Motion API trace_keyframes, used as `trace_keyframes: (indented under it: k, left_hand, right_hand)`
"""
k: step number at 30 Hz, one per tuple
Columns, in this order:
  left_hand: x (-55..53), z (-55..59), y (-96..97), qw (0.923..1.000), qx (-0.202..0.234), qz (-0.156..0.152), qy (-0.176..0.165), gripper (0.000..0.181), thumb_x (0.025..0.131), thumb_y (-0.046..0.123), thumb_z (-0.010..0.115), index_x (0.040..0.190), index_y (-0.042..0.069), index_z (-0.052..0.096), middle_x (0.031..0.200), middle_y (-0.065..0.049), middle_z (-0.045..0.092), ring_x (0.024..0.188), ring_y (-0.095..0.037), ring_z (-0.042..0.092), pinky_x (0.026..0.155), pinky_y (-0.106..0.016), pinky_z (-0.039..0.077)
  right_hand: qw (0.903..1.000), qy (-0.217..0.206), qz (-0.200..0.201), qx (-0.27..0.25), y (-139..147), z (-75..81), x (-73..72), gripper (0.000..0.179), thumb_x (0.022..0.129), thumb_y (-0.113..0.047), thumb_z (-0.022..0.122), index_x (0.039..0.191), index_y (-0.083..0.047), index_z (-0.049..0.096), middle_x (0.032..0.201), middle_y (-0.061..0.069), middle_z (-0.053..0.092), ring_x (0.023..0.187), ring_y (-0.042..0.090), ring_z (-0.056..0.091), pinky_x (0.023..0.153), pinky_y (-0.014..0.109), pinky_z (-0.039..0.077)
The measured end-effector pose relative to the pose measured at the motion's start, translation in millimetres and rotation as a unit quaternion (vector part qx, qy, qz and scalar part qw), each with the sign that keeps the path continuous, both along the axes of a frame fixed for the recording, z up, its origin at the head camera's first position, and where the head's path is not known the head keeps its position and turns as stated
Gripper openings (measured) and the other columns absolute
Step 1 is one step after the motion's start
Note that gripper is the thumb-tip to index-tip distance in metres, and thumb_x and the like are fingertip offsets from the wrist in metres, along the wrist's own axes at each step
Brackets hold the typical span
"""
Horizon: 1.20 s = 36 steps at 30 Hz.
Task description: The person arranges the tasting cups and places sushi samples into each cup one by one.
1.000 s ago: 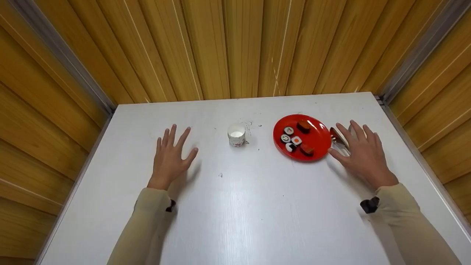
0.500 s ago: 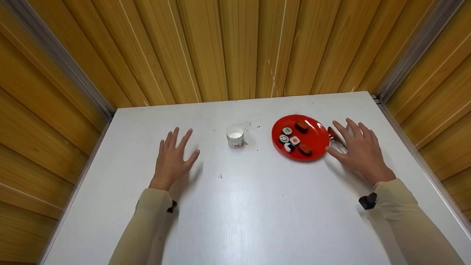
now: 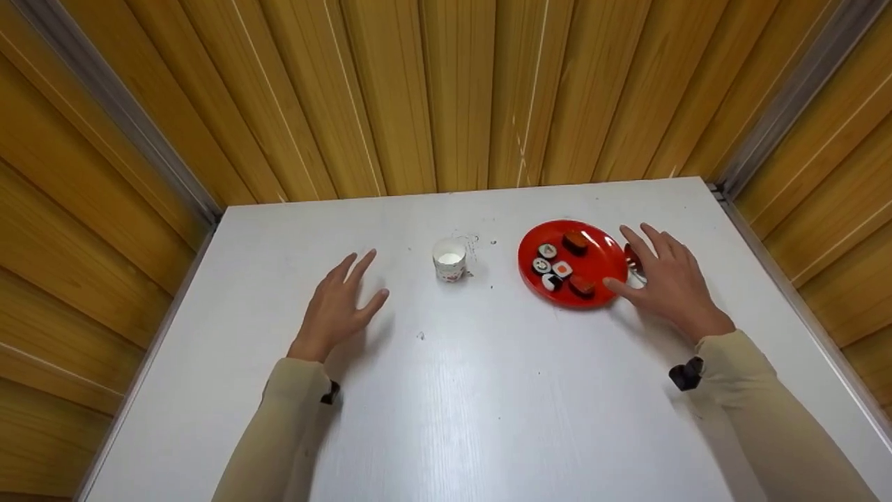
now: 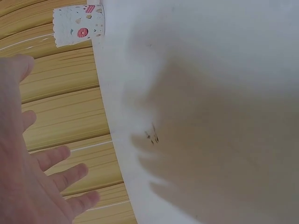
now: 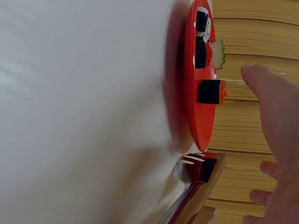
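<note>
My left hand (image 3: 336, 307) hovers above the white table, fingers spread and holding nothing. To its right stands a small white paper cup (image 3: 450, 269); in the left wrist view this cup (image 4: 80, 25) shows coloured prints and a scalloped edge. My right hand (image 3: 665, 284) hangs over the shiny metal cutlery (image 3: 635, 265) beside a red plate (image 3: 608, 259), its thumb over the plate's right rim. Several sushi pieces lie on the plate, among them a dark roll (image 5: 209, 92) topped with orange. Fork tines (image 5: 190, 159) show in the right wrist view; my right hand partly hides the cutlery in the head view.
The white table (image 3: 446, 390) meets a yellow wood-panelled wall (image 3: 418, 97) at the back, with similar panels on both sides. Small dark marks (image 3: 474, 240) dot the table near the cup.
My right hand has shifted left, closer over the plate's rim and the cutlery. My left hand has moved slightly right and turned, its fingers leaning toward the cup. Cup and plate stay in place.
</note>
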<state>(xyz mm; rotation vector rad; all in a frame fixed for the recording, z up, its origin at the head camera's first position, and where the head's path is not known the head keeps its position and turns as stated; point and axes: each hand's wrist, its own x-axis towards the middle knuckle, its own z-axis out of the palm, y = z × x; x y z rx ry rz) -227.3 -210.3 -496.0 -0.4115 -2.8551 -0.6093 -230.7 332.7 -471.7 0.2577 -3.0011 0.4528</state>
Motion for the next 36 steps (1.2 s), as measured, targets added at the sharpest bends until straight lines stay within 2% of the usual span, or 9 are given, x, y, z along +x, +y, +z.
trace_keyframes:
  k: [9,15,20,25,30,36]
  left_hand:
    - [3.8,-5.5,-2.7,0.9994,0.034,0.008,0.003,0.073,0.099,0.059,0.057,0.161,0.028,0.035,0.155,-0.016,0.047,0.14,-0.037,0.046,0.113,-0.058,0.037]
    - [5.9,-8.1,-4.8,0.9983,0.056,0.013,-0.009,0.072,0.1,0.059,0.055,0.161,0.026,0.036,0.153,-0.013,0.05,0.141,-0.035,0.046,0.113,-0.057,0.037]
    - [6.5,-8.0,-6.2,0.998,0.058,0.017,-0.016,0.072,0.1,0.06,0.054,0.161,0.026,0.036,0.153,-0.013,0.05,0.139,-0.036,0.047,0.112,-0.058,0.038]
    - [7.4,-7.3,-6.8,0.9971,0.067,0.021,-0.028,0.071,0.101,0.061,0.052,0.161,0.027,0.036,0.156,-0.011,0.048,0.14,-0.035,0.047,0.112,-0.058,0.037]
    - [8.2,-7.6,-7.3,0.9949,0.087,0.027,-0.042,0.073,0.1,0.066,0.048,0.16,0.027,0.037,0.158,-0.009,0.045,0.142,-0.034,0.045,0.112,-0.06,0.037]
    - [10.8,-7.7,-6.4,0.9938,0.099,0.028,-0.041,0.072,0.1,0.067,0.047,0.16,0.027,0.038,0.157,-0.007,0.047,0.143,-0.032,0.045,0.114,-0.058,0.036]
  right_hand:
    - [0.9996,0.001,0.017,0.024,-29,9.0,-22.1,0.103,0.087,-0.059,0.073,0.166,-0.023,0.016,0.167,0.021,0.018,0.147,0.05,0.02,0.111,0.077,0.017]
    - [0.9988,0.009,0.044,0.019,-49,10.2,-37.1,0.102,0.088,-0.057,0.073,0.165,-0.02,0.018,0.167,0.018,0.019,0.15,0.046,0.019,0.118,0.067,0.016]
    - [0.9978,0.01,0.063,0.014,-69,14.4,-49.0,0.103,0.087,-0.053,0.075,0.165,-0.018,0.018,0.167,0.018,0.022,0.151,0.045,0.02,0.119,0.065,0.016]
    - [0.9972,-0.007,0.073,0.013,-87,17.3,-58.5,0.106,0.086,-0.052,0.077,0.165,-0.017,0.016,0.166,0.018,0.024,0.151,0.042,0.021,0.12,0.064,0.016]
    - [0.996,-0.041,0.08,0.001,-108,18.2,-66.0,0.11,0.085,-0.052,0.079,0.166,-0.019,0.013,0.167,0.016,0.025,0.152,0.04,0.023,0.121,0.062,0.016]
    - [0.9932,-0.069,0.092,-0.02,-133,15.2,-71.5,0.114,0.082,-0.05,0.084,0.166,-0.024,0.011,0.167,0.012,0.026,0.15,0.04,0.027,0.112,0.067,0.031]
